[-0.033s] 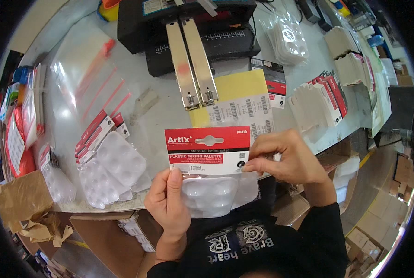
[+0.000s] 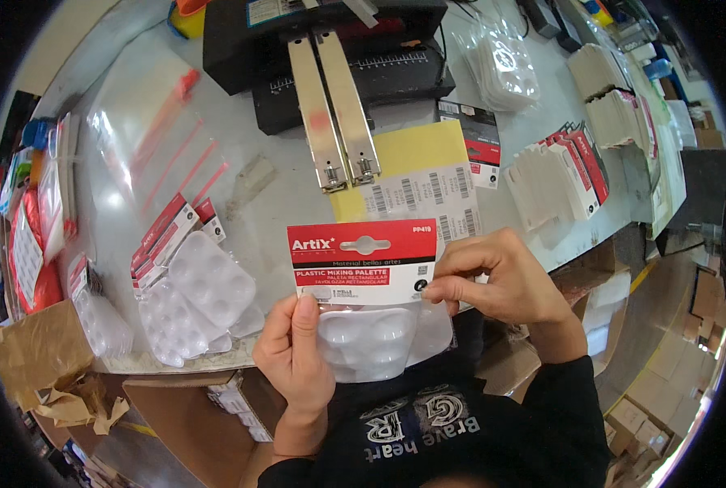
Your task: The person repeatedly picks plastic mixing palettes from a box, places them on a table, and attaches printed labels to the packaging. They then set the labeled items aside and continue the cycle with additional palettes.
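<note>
In front of my body I hold a packaged plastic mixing palette: a white palette with rounded wells (image 2: 366, 342) in a clear bag under a red, black and white header card (image 2: 363, 254) with a hang hole. My left hand (image 2: 296, 350) grips the card's lower left corner, thumb on the front. My right hand (image 2: 493, 276) pinches the card's lower right edge between thumb and curled fingers. Just beyond the card lies a sheet of barcode stickers (image 2: 428, 191) on yellow backing.
A black bag sealer (image 2: 334, 89) with two metal bars stands beyond the stickers. Packaged palettes (image 2: 208, 281) and clear bags (image 2: 156, 122) lie to the left. Header card stacks (image 2: 554, 179) and bagged white palettes (image 2: 505, 69) are at the right. An open cardboard box (image 2: 188, 415) sits below the table edge.
</note>
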{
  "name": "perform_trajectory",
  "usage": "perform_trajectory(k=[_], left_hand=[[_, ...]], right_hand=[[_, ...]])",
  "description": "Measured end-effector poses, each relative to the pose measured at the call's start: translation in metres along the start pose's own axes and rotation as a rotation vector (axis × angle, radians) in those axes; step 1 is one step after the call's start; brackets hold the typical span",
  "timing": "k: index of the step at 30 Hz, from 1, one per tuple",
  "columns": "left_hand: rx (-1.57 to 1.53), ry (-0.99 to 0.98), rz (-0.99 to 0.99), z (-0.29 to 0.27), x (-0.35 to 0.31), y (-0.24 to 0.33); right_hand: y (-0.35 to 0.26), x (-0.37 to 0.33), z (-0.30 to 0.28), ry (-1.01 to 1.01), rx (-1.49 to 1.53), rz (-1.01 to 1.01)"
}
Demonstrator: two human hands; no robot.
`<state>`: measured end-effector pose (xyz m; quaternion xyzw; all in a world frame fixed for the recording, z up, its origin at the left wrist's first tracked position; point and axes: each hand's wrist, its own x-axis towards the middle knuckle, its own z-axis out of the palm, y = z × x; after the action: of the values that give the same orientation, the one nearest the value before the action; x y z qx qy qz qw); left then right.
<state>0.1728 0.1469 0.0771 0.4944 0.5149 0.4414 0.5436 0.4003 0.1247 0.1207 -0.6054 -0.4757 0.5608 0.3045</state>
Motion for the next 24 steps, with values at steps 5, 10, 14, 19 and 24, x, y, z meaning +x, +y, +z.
perform_trajectory(k=[5,10,14,19,24], left_hand=[[-0.039,0.032,-0.049,0.001,0.001,-0.01],[0.066,-0.028,-0.095,-0.003,-0.006,0.005],[0.211,-0.098,-0.198,-0.002,0.01,0.003],[0.258,-0.141,-0.182,0.014,0.072,-0.041],[0.215,-0.129,-0.167,0.017,0.094,-0.062]], right_hand=[[0.017,-0.004,0.009,0.024,0.165,0.019],[0.018,-0.011,0.012,-0.037,0.349,0.093],[0.029,0.009,0.008,-0.128,0.524,0.297],[0.056,0.071,0.008,0.101,0.6,0.251],[0.071,0.09,0.008,0.263,0.574,0.156]])
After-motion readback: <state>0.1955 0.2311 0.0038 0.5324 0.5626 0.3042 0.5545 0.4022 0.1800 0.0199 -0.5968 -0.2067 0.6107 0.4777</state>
